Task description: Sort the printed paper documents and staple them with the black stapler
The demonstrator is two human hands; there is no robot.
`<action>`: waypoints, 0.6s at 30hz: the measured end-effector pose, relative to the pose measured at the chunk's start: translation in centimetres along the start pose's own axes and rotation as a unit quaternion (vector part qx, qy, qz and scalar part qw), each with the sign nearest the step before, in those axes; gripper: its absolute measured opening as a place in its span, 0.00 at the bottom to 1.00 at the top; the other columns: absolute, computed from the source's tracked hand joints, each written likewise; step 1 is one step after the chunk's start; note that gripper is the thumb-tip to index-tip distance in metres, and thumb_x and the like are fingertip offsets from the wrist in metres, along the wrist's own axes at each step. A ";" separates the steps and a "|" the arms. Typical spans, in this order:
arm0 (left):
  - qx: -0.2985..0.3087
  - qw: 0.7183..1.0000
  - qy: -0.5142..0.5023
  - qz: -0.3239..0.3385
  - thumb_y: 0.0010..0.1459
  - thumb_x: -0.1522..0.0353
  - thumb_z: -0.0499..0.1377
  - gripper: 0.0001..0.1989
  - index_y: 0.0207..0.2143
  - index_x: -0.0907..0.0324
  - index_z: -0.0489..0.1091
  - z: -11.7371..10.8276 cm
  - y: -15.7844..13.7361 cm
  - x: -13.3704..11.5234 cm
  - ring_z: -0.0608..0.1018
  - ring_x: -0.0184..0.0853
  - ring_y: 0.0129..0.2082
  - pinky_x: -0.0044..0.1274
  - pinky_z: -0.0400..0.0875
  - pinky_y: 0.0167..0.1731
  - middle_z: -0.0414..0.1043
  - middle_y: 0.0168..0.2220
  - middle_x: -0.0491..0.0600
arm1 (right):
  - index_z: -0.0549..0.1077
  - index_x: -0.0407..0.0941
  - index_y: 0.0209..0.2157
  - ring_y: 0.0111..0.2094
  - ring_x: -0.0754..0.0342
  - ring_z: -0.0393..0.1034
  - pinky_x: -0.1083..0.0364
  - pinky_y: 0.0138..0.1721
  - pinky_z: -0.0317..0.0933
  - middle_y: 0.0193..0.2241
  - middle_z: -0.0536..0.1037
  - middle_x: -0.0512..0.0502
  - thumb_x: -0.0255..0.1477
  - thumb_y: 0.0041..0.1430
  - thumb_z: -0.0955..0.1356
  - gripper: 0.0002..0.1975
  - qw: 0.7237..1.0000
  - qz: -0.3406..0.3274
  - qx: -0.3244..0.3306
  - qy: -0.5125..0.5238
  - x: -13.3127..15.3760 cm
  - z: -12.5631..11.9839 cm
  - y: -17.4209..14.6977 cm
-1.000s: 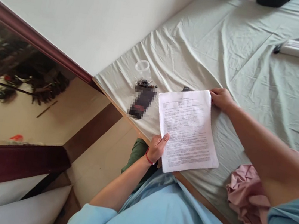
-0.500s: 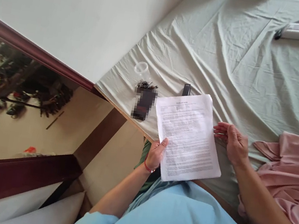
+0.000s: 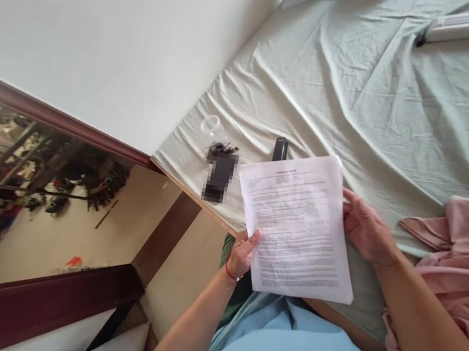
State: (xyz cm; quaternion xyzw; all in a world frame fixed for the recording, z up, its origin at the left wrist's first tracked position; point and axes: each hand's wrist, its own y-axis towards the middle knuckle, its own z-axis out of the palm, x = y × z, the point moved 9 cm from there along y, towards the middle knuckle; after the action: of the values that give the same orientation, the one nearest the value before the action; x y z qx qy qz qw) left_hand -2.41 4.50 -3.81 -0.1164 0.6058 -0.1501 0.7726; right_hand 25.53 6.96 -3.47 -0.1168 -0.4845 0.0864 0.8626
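Note:
My left hand point(image 3: 243, 253), with a red cord at the wrist, is closed on the lower left edge of a printed paper sheet point(image 3: 295, 226), thumb on top. It cannot be made out whether one sheet or a thin stack is held. The paper tilts above my lap and the bed's edge. At its upper right edge is my right hand point(image 3: 368, 229), fingers stretched out and the fingertips at the paper, partly behind it. Past the paper's top edge a narrow black object point(image 3: 281, 149) lies on the sheet-covered bed, its near end hidden.
On the pale green bedsheet point(image 3: 325, 107) lie a clear plastic cup point(image 3: 211, 124), keys point(image 3: 222, 148) and a blurred-out dark item point(image 3: 219, 179). Pink cloth point(image 3: 466, 254) is at right, a white cylindrical device point(image 3: 465, 25) farther back. A mirror point(image 3: 88, 223) stands left.
My right hand has moved in against the paper's right edge, its fingertips now partly behind it. The left hand keeps its hold. The view has shifted slightly.

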 end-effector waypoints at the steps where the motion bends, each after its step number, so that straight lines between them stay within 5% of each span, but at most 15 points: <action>1: 0.006 1.000 0.020 0.003 0.56 0.51 0.72 0.24 0.44 0.62 0.85 0.2 0.0 0.2 0.84 0.53 0.56 0.38 0.78 0.59 0.86 0.48 0.59 | 0.79 0.51 0.54 0.46 0.42 0.83 0.44 0.45 0.78 0.44 0.86 0.44 0.54 0.59 0.75 0.28 1.000 0.022 0.014 0.000 -0.4 0.3 -0.1; 5: 0.014 0.998 0.052 0.017 0.60 0.49 0.69 0.26 0.45 0.63 0.85 1.4 0.3 0.3 0.83 0.54 0.56 0.39 0.79 0.57 0.86 0.48 0.60 | 0.80 0.49 0.49 0.34 0.46 0.81 0.48 0.36 0.76 0.36 0.85 0.45 0.49 0.57 0.78 0.25 0.997 0.067 0.016 -0.023 -1.4 0.0 -0.4; 11: -0.018 0.998 0.051 0.030 0.58 0.47 0.70 0.28 0.44 0.63 0.84 1.3 0.8 0.0 0.84 0.52 0.52 0.37 0.80 0.54 0.86 0.46 0.60 | 0.81 0.47 0.40 0.31 0.54 0.71 0.56 0.29 0.65 0.32 0.80 0.49 0.48 0.63 0.75 0.18 0.981 -0.051 -0.002 -0.186 0.4 -0.3 -0.4; 18: -0.098 0.984 0.097 0.112 0.59 0.43 0.66 0.28 0.38 0.60 0.82 -0.4 0.4 -0.2 0.84 0.45 0.46 0.33 0.78 0.50 0.84 0.38 0.54 | 0.80 0.48 0.40 0.29 0.52 0.70 0.55 0.27 0.64 0.30 0.79 0.49 0.45 0.63 0.73 0.15 0.976 -0.061 -0.012 -0.210 0.1 -0.1 -0.2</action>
State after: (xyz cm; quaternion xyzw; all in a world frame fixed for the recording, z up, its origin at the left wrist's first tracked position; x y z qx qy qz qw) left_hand -2.82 4.92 -3.87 -0.1079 0.6989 -0.0127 0.7069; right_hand 25.69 6.81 -3.44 -0.0768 -0.6617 0.0505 0.7441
